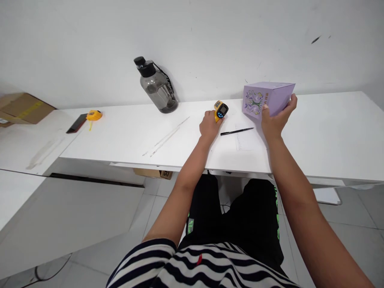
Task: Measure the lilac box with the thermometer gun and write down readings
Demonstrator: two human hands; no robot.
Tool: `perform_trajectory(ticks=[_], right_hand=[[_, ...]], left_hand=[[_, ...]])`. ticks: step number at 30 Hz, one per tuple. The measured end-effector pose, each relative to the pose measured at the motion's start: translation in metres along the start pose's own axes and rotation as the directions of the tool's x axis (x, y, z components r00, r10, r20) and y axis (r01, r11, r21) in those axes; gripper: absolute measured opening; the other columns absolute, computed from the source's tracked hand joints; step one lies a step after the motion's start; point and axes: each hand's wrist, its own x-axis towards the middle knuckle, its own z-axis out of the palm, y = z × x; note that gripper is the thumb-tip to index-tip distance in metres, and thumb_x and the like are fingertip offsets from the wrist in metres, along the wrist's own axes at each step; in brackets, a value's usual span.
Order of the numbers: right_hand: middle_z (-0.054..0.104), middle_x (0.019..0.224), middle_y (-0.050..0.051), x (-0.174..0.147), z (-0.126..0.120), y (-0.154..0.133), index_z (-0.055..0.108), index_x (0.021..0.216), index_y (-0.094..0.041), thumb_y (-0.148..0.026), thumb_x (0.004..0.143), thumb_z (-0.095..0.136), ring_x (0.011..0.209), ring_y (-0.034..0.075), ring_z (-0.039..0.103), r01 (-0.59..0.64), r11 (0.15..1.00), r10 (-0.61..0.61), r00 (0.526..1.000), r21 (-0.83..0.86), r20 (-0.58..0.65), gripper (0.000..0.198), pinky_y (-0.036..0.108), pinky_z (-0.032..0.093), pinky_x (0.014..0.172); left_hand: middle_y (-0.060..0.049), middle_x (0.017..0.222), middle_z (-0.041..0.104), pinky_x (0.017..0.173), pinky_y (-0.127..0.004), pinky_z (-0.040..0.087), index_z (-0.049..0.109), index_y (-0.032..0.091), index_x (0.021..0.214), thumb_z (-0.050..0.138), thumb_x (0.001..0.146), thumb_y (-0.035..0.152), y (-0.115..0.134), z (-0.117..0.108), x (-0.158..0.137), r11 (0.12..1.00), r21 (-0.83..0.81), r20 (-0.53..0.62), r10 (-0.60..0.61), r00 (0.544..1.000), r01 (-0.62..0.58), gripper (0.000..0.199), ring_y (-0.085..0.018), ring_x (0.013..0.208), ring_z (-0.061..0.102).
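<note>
the left hand (pixel 210 126) grips the yellow thermometer gun (pixel 221 110); the right hand (pixel 274 120) holds the purple box (pixel 267 98) tilted on the desk (pixel 120 136).

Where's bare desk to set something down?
Free: far right of the white desk, beyond the purple carton in the right hand; and between the grey water bottle and the left hand. Crowded: yellow infrared thermometer, black pen, both hands.
</note>
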Motion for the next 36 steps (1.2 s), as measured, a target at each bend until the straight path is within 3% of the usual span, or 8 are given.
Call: perform_trajectory(ticks=[8,16,22,25,28,31,33,36], right_hand=[[0.007,0.167,0.028,0.000,-0.024,-0.039,-0.004,0.162,-0.013,-0.044,0.093,0.065,0.157,0.040,0.012,-0.139,0.986,0.142,0.990,-0.095,0.024,0.103,0.060,0.014,0.127],[0.023,0.165,0.021,0.008,-0.020,0.001,-0.008,0.161,-0.029,-0.050,0.082,0.072,0.155,0.041,0.022,-0.330,0.923,0.329,0.943,-0.198,-0.038,0.114,0.077,-0.005,0.120],[0.017,0.165,0.024,0.011,-0.014,0.030,-0.004,0.162,-0.028,-0.052,0.085,0.071,0.152,0.046,0.026,-0.337,0.923,0.328,0.941,-0.185,-0.077,0.110,0.081,0.011,0.118],[0.011,0.167,0.023,0.005,-0.016,0.016,0.002,0.164,-0.023,-0.057,0.097,0.054,0.154,0.043,0.017,-0.279,0.941,0.264,0.960,-0.193,-0.098,0.091,0.072,0.023,0.120],[0.014,0.166,0.024,-0.003,-0.018,-0.010,0.012,0.164,-0.019,-0.052,0.099,0.053,0.155,0.043,0.005,-0.140,0.956,0.104,0.984,-0.259,-0.147,0.083,0.068,0.018,0.122],[0.040,0.153,0.021,-0.011,-0.015,-0.032,0.033,0.157,-0.019,-0.042,0.098,0.053,0.150,0.040,0.024,0.091,0.958,-0.072,0.994,-0.272,0.080,0.066,0.067,0.025,0.120],[0.055,0.140,0.017,-0.016,-0.011,-0.038,0.051,0.146,-0.021,-0.035,0.094,0.054,0.141,0.039,0.040,0.216,0.943,-0.136,0.944,-0.254,0.299,0.054,0.065,0.033,0.115],[0.056,0.145,0.015,-0.024,-0.002,-0.040,0.068,0.127,-0.022,-0.029,0.086,0.061,0.141,0.040,0.040,0.345,0.899,-0.167,0.840,-0.271,0.516,0.043,0.063,0.037,0.113]], left_hand=[[-0.009,0.141,0.055,0.086,-0.036,0.053,0.054,0.027,0.130,0.057,0.099,0.056,0.003,-0.008,0.001,0.988,0.144,0.086,-0.062,0.994,0.050,0.043,-0.027,0.122,0.059],[-0.013,0.141,0.056,0.089,-0.037,0.053,0.055,0.024,0.132,0.053,0.098,0.064,0.002,-0.007,0.005,0.971,0.238,0.109,-0.065,0.992,0.037,0.052,-0.029,0.125,0.057],[-0.018,0.139,0.056,0.098,-0.045,0.050,0.055,0.016,0.133,0.062,0.096,0.056,-0.006,-0.004,0.010,0.964,0.242,0.058,-0.125,0.990,0.107,0.055,-0.034,0.127,0.055],[-0.018,0.138,0.057,0.101,-0.047,0.048,0.055,0.016,0.134,0.064,0.094,0.050,-0.009,-0.001,0.010,0.966,0.244,0.053,-0.103,0.993,0.087,0.054,-0.035,0.126,0.055],[-0.019,0.138,0.059,0.107,-0.052,0.043,0.058,0.018,0.134,0.062,0.094,0.049,-0.009,0.002,0.008,0.964,0.255,0.013,-0.078,0.997,0.072,0.051,-0.036,0.128,0.053],[-0.017,0.150,0.053,0.119,-0.059,0.029,0.058,0.022,0.136,0.060,0.094,0.045,-0.005,0.002,0.003,0.972,0.232,-0.064,-0.015,0.998,0.030,0.049,-0.039,0.143,0.041],[-0.014,0.155,0.050,0.123,-0.059,0.021,0.058,0.025,0.137,0.055,0.096,0.043,-0.001,0.002,0.000,0.984,0.166,-0.095,0.085,0.992,-0.068,0.045,-0.037,0.148,0.036],[-0.010,0.146,0.059,0.123,-0.051,0.022,0.064,0.029,0.129,0.046,0.101,0.043,0.005,0.003,-0.004,0.965,0.053,-0.111,0.262,0.959,-0.257,0.037,-0.031,0.144,0.044]])
